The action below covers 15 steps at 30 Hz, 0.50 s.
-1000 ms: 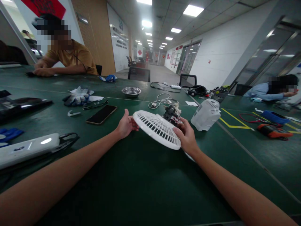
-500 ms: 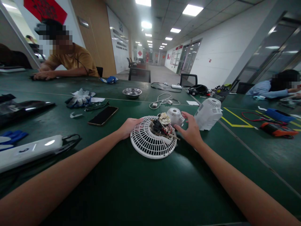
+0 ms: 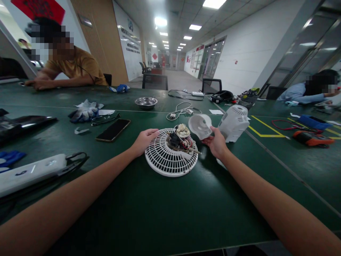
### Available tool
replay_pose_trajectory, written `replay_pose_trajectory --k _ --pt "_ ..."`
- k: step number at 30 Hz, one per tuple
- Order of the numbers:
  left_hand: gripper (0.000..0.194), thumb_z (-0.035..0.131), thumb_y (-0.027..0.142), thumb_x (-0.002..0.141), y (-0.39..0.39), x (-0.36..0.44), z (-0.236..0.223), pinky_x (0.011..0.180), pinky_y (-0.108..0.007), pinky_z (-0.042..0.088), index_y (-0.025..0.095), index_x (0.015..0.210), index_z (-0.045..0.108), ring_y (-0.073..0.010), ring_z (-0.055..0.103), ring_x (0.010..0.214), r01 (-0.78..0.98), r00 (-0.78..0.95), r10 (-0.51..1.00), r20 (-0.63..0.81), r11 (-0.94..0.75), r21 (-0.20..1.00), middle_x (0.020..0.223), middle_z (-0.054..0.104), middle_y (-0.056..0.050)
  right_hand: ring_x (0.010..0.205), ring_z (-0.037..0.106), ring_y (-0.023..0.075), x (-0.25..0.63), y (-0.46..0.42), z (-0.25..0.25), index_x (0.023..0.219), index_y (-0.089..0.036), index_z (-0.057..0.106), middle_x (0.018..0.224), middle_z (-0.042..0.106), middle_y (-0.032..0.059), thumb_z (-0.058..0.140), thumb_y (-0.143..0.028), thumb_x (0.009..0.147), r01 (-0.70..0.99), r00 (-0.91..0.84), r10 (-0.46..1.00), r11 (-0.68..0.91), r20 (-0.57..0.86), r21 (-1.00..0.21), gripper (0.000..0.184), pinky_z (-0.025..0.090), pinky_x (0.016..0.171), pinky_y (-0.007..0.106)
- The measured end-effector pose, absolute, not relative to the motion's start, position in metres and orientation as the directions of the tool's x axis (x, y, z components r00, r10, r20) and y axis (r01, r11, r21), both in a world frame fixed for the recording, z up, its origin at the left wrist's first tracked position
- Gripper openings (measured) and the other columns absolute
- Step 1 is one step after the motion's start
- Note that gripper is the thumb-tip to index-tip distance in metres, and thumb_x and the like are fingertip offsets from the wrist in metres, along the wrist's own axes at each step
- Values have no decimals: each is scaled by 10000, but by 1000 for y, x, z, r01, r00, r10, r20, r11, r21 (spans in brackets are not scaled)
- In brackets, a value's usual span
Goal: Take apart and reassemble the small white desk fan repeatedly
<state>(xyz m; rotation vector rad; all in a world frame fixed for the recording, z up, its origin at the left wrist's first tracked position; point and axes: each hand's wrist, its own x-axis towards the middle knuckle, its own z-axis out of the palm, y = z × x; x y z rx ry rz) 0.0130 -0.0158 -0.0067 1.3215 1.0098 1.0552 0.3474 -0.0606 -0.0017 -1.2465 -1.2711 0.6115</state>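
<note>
On the wall at left, a red sign [image 3: 39,10] carries dark characters and a pale panel [image 3: 131,44] carries dark lettering, neither clear enough to read. A white case [image 3: 34,172] at the left of the surface [image 3: 160,209] bears a dark mark I cannot make out. The metal bowl [image 3: 146,103] shows its shiny inside.

The fan grille [image 3: 168,163] lies on the surface in front of the person, the motor [image 3: 181,138] on top. The left hand [image 3: 144,143] has its grip closed around the grille's left rim. The right hand [image 3: 217,143] has its grip pinched on the edge of a hollow white cover [image 3: 199,125], inside facing the person. A white housing [image 3: 233,122] stands just beyond that hand.
</note>
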Motion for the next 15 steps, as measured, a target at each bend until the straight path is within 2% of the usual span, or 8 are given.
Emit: replay_pose_trajectory --k 1,3,5,6,8,11,15 --pt "450 717 403 909 -16 11 -6 936 -401 579 159 1288 700 -257 728 1065 62 238 967 93 -111 992 1214 755 -134 727 727 280 342 -65 2 1108 -246 587 815 737 75 374 -695 920 148 235 929 256 286 -955 531 615 709 462" --pt "479 663 471 935 -18 7 -1 1081 -455 501 188 1320 704 -303 632 1283 230 274 929 249 -315 921 1397 675 -138 830 747 292 329 -76 8 1156 -258 570 953 761 95 391 -703 913 -88 178 971 178 160 -980 537 625 754 469" --pt "452 610 489 962 -22 5 5 1190 -487 387 235 1318 721 -321 507 1432 339 357 858 369 -487 805 1518 596 -105 937 737 289 316 -88 13 1286 -288 520 1103 750 82 502 -660 897 -130 180 959 244 219 -961 538 627 811 471" --pt "439 598 483 968 -25 4 8 1225 -494 332 254 1320 724 -322 487 1451 356 411 817 404 -552 754 1526 594 -88 980 726 288 310 -94 15 1351 -308 484 1150 738 73 565 -630 887 -82 176 944 295 278 -952 571 624 845 476" --pt "427 591 463 970 -30 5 15 1233 -496 308 267 1327 722 -325 528 1415 332 526 733 431 -644 690 1466 650 -78 1028 706 293 302 -105 19 1455 -341 409 1191 718 64 684 -572 858 68 122 911 389 394 -919 696 612 912 501" --pt "484 714 476 888 -36 8 22 1227 -531 290 247 1315 722 -370 572 1356 324 595 681 427 -690 648 1397 693 -101 1079 687 318 298 -116 24 1526 -366 363 1250 685 79 804 -506 815 307 -30 861 492 508 -815 848 588 985 554" --pt "847 936 410 664 -41 11 30 1161 -530 382 217 1422 612 -403 601 1304 303 573 730 374 -612 731 1382 680 -155 1179 645 349 298 -118 27 1527 -377 403 1439 597 100 827 -466 812 522 -163 808 558 566 -645 836 558 1029 622"
